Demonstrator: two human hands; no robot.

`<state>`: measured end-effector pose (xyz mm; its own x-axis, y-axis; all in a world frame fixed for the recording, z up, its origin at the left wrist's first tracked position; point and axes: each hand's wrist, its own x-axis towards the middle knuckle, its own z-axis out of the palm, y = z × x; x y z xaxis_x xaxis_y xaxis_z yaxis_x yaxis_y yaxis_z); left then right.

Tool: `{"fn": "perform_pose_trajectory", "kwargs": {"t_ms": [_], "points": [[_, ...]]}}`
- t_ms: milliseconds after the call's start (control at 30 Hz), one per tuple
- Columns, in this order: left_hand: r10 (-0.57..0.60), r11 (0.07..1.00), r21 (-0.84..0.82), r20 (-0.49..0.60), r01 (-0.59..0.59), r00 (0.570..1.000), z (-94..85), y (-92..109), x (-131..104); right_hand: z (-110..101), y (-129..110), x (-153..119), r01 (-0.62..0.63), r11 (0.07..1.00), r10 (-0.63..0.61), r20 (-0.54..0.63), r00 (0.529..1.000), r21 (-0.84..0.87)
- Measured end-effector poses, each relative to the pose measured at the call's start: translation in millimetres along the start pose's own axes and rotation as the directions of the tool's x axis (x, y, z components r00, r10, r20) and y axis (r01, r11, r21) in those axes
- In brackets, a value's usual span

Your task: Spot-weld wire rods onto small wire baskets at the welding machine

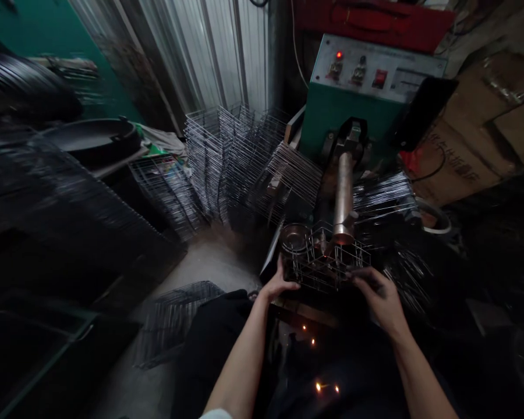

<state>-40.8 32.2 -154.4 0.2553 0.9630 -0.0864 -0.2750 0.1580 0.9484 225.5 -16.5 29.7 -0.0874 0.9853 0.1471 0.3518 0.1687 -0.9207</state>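
Note:
A small wire rack (317, 273) sits under the copper electrode arm (344, 195) of a green spot welder (344, 116). My left hand (280, 284) grips the rack's left front corner, the thumb lying along its near edge. At the rack's right front side, my right hand (381, 297) has its fingers pinched together on the wire; whether a separate small piece is between them is too dark to make out. A small glow shows below the electrode tip. Beside it, on the left of the rack, is a round metal dish (295, 237).
Orange sparks (318, 386) fall in front of my dark clothing. Stacked wire panels (218, 157) stand left of the welder, and bundled wires (382, 198) lie to its right. Another wire rack (174, 320) rests on the floor. A cardboard box (467, 151) is at the right.

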Motion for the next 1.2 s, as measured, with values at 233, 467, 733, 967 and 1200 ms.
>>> {"fn": "perform_pose_trajectory", "kwargs": {"t_ms": [233, 467, 733, 967, 1200], "points": [[-0.035, 0.953, -0.297, 0.087, 0.059, 0.996, 14.5, -31.9, 17.7, 3.6, 2.7, -33.7, -0.212, 0.939, 0.25, -0.113, 0.962, 0.271], [-0.006, 0.977, -0.212, 0.019, 0.01, 1.0, 3.7, -0.5, 8.6, 33.5, -17.1, -38.3, -0.24, 0.909, 0.276, -0.062, 0.959, 0.342], [0.219, 0.967, 0.151, -0.091, -0.204, 0.972, -30.1, 95.4, -98.7, 20.1, -71.1, -80.1, -0.327, 0.864, 0.263, 0.21, 0.942, 0.382], [0.208, 0.805, 0.534, 0.156, -0.259, 0.966, 10.8, 111.8, -117.5, 22.9, -79.1, -80.5, -0.048, 0.995, 0.005, 0.449, 0.894, 0.086], [0.296, 0.64, 0.695, 0.172, -0.329, 0.94, 52.9, 93.5, -80.3, 46.8, -17.5, -63.0, 0.402, 0.849, -0.296, 0.322, 0.9, -0.343]]}}
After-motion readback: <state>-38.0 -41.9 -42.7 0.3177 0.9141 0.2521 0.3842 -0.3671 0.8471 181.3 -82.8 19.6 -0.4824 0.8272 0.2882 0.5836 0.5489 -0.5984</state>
